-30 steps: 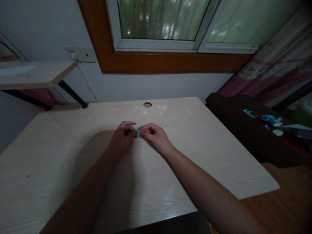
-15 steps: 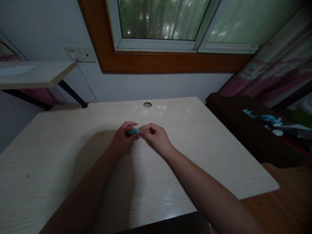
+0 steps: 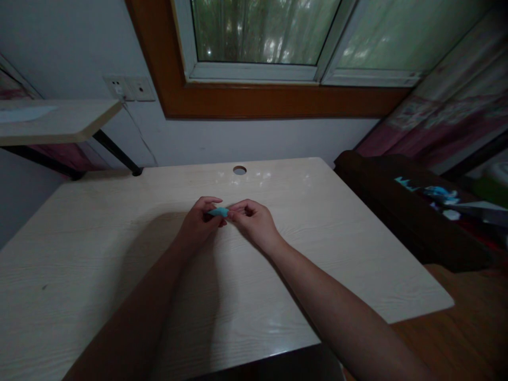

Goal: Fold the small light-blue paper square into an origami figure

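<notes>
A small light-blue folded piece of paper (image 3: 219, 211) is held between my two hands, above the middle of the pale wood-grain table (image 3: 337, 254). Its left end sits between the thumb and fingers of my left hand (image 3: 199, 218), whose index finger stretches out above it. On the other side, my right hand (image 3: 254, 219) pinches the paper's right end between thumb and fingertips. The fingers cover part of the paper, so its full shape cannot be made out.
A round cable hole (image 3: 239, 170) is near the table's back edge. To the left stands a raised shelf (image 3: 59, 127) on black legs. Right of the table, a dark wooden piece of furniture (image 3: 377, 196) bears several blue and white items (image 3: 441, 194). A window (image 3: 257, 32) is behind.
More of the blue paper shows between my fingers, and its angle has shifted a little. My left thumb has drawn slightly back. My right hand stays nearly in place.
</notes>
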`<state>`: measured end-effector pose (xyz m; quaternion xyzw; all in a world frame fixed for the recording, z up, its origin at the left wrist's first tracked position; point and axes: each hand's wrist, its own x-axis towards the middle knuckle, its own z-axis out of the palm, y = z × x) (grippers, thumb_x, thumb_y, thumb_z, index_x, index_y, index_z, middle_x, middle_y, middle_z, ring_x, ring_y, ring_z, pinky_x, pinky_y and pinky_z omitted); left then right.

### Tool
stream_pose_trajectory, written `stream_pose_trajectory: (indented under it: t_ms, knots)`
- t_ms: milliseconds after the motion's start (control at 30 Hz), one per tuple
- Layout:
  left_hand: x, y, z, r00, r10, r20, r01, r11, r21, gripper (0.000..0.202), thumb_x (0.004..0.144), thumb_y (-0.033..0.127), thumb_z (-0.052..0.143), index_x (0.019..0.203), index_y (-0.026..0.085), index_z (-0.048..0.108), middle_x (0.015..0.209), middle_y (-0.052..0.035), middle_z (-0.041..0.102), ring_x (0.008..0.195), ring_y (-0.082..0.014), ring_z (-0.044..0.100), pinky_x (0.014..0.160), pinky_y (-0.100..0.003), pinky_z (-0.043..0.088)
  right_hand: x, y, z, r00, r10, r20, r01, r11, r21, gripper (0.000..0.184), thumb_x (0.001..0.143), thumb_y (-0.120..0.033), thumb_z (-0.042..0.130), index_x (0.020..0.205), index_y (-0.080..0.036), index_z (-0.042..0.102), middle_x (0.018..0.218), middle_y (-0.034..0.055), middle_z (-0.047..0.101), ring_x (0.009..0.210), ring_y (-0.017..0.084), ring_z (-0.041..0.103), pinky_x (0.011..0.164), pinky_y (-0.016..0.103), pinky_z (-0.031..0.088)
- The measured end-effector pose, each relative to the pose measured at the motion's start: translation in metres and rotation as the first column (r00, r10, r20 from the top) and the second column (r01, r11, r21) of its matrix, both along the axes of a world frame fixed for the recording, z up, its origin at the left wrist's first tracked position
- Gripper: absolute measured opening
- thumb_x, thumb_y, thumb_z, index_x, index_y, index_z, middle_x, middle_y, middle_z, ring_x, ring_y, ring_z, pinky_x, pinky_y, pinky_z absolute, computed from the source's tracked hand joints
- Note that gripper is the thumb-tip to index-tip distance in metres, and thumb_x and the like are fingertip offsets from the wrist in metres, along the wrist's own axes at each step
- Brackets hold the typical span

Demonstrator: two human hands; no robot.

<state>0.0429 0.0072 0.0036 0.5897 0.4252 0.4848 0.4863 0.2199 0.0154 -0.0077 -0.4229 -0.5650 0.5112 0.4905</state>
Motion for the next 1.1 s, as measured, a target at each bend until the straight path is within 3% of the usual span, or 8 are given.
stream_pose_trajectory:
  t_ms: [200, 367, 500, 700, 900, 1100]
  knots:
    - [-0.002, -0.001, 0.001, 0.993, 0.009, 0.117, -0.006, 1.0, -0.027, 0.041, 0.073, 0.01, 0.06, 0.112, 0.017, 0.052, 0.078, -0.0001, 0.07, 0.069, -0.0154, 0.069, 0.072, -0.031, 0.055, 0.003, 0.004, 0.006, 0.994, -0.103, -0.041, 0.102, 0.994, -0.027, 0.02, 0.071, -0.035, 0.077, 0.081, -0.018, 0.071, 0.075, 0.0039, 0.07, 0.066, 0.015, 0.063, 0.067, 0.03, 0.051]
    - [-0.002, -0.003, 0.002, 0.982, -0.024, 0.186, 0.035, 0.998, -0.052, 0.038, 0.078, 0.018, 0.062, 0.115, 0.018, 0.052, 0.088, -0.0028, 0.071, 0.076, -0.017, 0.071, 0.075, -0.035, 0.057, 0.003, 0.003, 0.01, 0.993, -0.097, -0.07, 0.093, 0.994, -0.06, 0.02, 0.069, -0.033, 0.077, 0.08, -0.018, 0.07, 0.073, 0.0031, 0.07, 0.064, 0.014, 0.061, 0.065, 0.029, 0.05]
    - [0.0, 0.0, -0.001, 0.993, 0.008, 0.116, -0.004, 0.999, -0.033, 0.041, 0.077, 0.027, 0.072, 0.113, 0.018, 0.053, 0.082, -0.0007, 0.069, 0.07, -0.0157, 0.07, 0.071, -0.031, 0.055, 0.0, 0.001, 0.006, 0.997, -0.031, -0.068, 0.027, 0.998, -0.06, 0.022, 0.071, -0.035, 0.076, 0.082, -0.018, 0.07, 0.075, 0.0039, 0.071, 0.067, 0.015, 0.064, 0.067, 0.03, 0.051]
    - [-0.001, 0.002, -0.006, 0.997, 0.073, -0.034, -0.071, 0.996, 0.06, 0.034, 0.079, 0.027, 0.071, 0.11, 0.019, 0.058, 0.075, 0.0013, 0.065, 0.068, -0.0143, 0.066, 0.067, -0.026, 0.051, -0.001, 0.001, -0.001, 0.999, 0.053, 0.012, -0.053, 0.999, 0.003, 0.021, 0.076, -0.034, 0.073, 0.091, -0.019, 0.069, 0.084, 0.0051, 0.072, 0.077, 0.016, 0.067, 0.076, 0.032, 0.053]
    - [0.0, -0.003, -0.002, 0.969, 0.135, -0.207, -0.102, 0.981, 0.164, 0.033, 0.076, 0.02, 0.07, 0.108, 0.022, 0.062, 0.079, 0.0012, 0.064, 0.07, -0.0139, 0.063, 0.065, -0.024, 0.048, 0.001, -0.003, 0.002, 0.989, 0.06, 0.138, -0.071, 0.995, 0.076, 0.023, 0.075, -0.028, 0.072, 0.095, -0.02, 0.068, 0.08, 0.0019, 0.068, 0.07, 0.013, 0.063, 0.067, 0.027, 0.051]
    - [-0.002, -0.001, -0.002, 0.979, 0.111, -0.174, -0.089, 0.988, 0.13, 0.033, 0.077, 0.022, 0.069, 0.109, 0.022, 0.06, 0.077, 0.0011, 0.064, 0.069, -0.0145, 0.064, 0.064, -0.025, 0.048, 0.002, -0.002, 0.003, 0.991, 0.047, 0.123, -0.056, 0.996, 0.072, 0.021, 0.073, -0.022, 0.07, 0.093, -0.02, 0.066, 0.078, 0.0012, 0.067, 0.068, 0.013, 0.061, 0.065, 0.027, 0.051]
